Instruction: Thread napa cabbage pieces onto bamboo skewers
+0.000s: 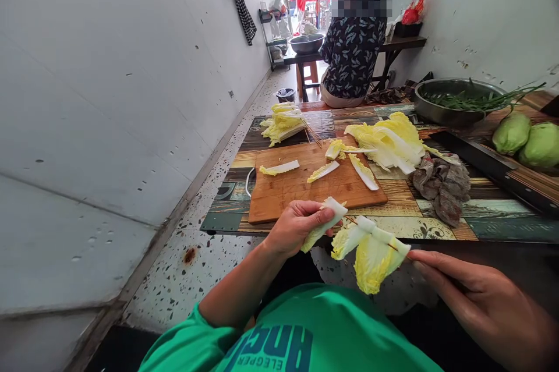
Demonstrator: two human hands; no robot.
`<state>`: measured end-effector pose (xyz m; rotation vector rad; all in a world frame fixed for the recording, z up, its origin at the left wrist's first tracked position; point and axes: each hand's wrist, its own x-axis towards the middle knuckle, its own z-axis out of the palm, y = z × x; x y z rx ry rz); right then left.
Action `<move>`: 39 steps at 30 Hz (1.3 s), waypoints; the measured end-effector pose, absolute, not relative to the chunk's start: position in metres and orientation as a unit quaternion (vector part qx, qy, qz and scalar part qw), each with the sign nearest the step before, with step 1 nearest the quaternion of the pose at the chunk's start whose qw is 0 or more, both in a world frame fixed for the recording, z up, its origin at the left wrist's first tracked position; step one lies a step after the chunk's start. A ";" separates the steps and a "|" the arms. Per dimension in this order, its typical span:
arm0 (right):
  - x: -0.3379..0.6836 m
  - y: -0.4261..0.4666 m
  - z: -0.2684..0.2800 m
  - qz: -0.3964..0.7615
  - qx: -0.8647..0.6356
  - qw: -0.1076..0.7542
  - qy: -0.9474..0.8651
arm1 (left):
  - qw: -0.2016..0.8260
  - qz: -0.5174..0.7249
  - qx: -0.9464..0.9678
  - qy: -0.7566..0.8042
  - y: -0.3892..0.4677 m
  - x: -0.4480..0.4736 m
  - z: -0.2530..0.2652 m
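My left hand (301,223) pinches a piece of napa cabbage leaf (334,209) between thumb and fingers, over the table's front edge. My right hand (471,284) is closed on the right end of a thin wooden skewer (350,219). Pale, yellow-edged cabbage pieces (374,252) are threaded on that skewer, whose left end points at the leaf in my left hand; I cannot tell whether it has entered it. Several cut cabbage strips (279,167) lie on the wooden cutting board (288,200). Behind it rests a stack of skewered cabbage (283,123), and larger leaves (388,139) lie to its right.
A crumpled cloth (442,186) and a large knife (493,168) lie right of the board. Further right are a metal bowl of greens (454,107) and pale green vegetables (539,144). A person in a patterned shirt (356,57) sits beyond the table, by a metal basin (307,43).
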<state>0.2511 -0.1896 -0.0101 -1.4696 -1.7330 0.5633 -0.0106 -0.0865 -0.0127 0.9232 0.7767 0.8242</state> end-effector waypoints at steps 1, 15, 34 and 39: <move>0.251 -0.189 -0.009 0.233 -0.584 0.388 -0.674 | 0.744 0.373 0.426 0.355 -0.086 -0.011 -0.013; 0.250 -0.183 -0.010 0.363 -0.600 0.340 -0.626 | 0.740 0.355 0.451 0.350 -0.089 -0.009 -0.012; 0.250 -0.178 -0.012 0.431 -0.588 0.345 -0.591 | 0.741 0.361 0.405 0.396 -0.086 -0.007 -0.016; 0.246 -0.175 -0.009 0.431 -0.584 0.348 -0.593 | 0.735 0.362 0.407 0.403 -0.084 -0.008 -0.016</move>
